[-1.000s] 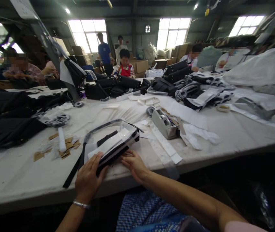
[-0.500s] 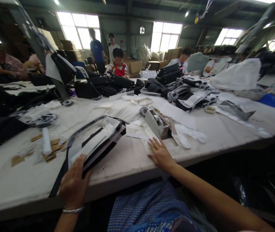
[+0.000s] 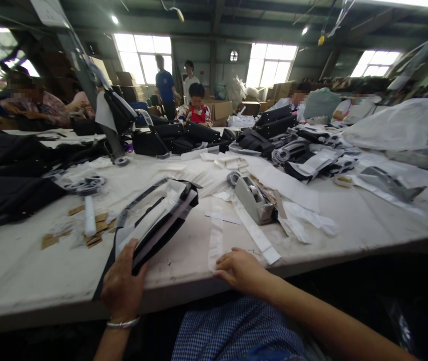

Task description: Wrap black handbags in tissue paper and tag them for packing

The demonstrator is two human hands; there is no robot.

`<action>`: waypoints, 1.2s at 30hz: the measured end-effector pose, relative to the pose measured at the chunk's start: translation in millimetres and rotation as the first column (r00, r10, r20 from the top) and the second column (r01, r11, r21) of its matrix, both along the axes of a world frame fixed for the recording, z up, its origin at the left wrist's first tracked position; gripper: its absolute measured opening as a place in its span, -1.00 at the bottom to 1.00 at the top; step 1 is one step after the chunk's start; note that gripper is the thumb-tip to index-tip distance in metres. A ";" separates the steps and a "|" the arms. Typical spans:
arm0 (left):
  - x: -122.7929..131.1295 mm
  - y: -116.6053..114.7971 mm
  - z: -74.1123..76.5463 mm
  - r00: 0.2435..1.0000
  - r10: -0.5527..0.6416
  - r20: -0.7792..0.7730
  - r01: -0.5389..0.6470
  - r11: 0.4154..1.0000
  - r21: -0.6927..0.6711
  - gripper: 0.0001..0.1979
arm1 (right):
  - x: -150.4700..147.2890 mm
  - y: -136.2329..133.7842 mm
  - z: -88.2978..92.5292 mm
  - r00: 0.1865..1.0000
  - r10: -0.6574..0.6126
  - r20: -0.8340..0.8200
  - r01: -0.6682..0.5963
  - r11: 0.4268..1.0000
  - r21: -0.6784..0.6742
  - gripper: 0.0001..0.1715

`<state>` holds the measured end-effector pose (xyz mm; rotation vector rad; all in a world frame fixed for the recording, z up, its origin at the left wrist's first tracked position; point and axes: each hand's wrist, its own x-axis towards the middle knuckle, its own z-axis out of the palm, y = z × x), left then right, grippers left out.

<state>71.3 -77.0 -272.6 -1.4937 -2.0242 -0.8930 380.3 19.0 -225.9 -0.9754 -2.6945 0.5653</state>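
My left hand [image 3: 123, 285] grips the near end of a black bag [image 3: 161, 220] that is wrapped in white paper and clear film and lies tilted on the white table [image 3: 29, 271]. Its black strap [image 3: 139, 200] loops out behind it. My right hand [image 3: 239, 271] rests at the table's front edge, fingers curled on the near end of a pale strip [image 3: 215, 240] that runs away from me. A grey tape dispenser [image 3: 254, 201] stands just beyond the strip.
More white strips and paper sheets [image 3: 292, 200] lie around the dispenser. Brown card tags and a white roll [image 3: 89, 220] sit to the left, beside black fabric [image 3: 11, 195]. Black bags [image 3: 169, 138] pile up at the back, where other people stand and sit.
My right hand left the bag, reached out to the strips by the dispenser, then drew back to the table edge with one strip. My left hand has kept hold of the bag.
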 end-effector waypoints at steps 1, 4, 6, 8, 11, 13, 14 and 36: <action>0.0 -0.1 0.4 1.000 0.004 0.003 -0.004 1.000 0.000 -0.29 | -4.7 -0.5 1.7 1.000 0.010 0.001 -0.010 1.000 -0.029 -0.73; 0.1 -0.3 1.4 1.000 0.021 0.011 -0.021 1.000 0.003 -0.29 | -17.3 14.0 -4.3 0.993 -0.112 -0.047 0.114 0.993 0.042 -0.51; 0.2 -0.4 2.1 1.000 0.017 0.014 -0.017 1.000 0.005 -0.30 | -26.6 29.7 -16.4 0.981 -0.196 -0.018 0.196 0.976 0.097 -0.29; 0.0 -0.5 2.7 1.000 0.004 0.012 -0.004 1.000 0.017 -0.31 | -39.0 42.6 -30.1 0.982 -0.181 0.043 0.176 0.978 0.110 -0.12; -1.5 -0.3 2.9 1.000 -0.006 0.006 0.006 0.999 0.053 -0.31 | -68.3 55.4 -44.0 0.999 0.019 0.040 -0.022 0.996 0.083 -0.06; -3.4 0.2 2.7 1.000 0.008 0.009 -0.008 0.998 0.067 -0.31 | -96.2 64.1 -45.9 0.983 0.184 -0.001 -0.183 0.980 0.083 -0.09; -4.6 0.5 2.6 1.000 0.023 0.011 -0.024 0.997 0.070 -0.31 | -112.2 69.6 -44.8 0.966 0.257 -0.022 -0.254 0.963 0.095 -0.12; 25.8 -3.4 7.7 0.884 -0.314 -0.347 0.324 0.946 -0.032 -0.60 | -72.0 25.3 36.6 0.699 0.576 -0.424 -0.501 0.817 0.284 -0.66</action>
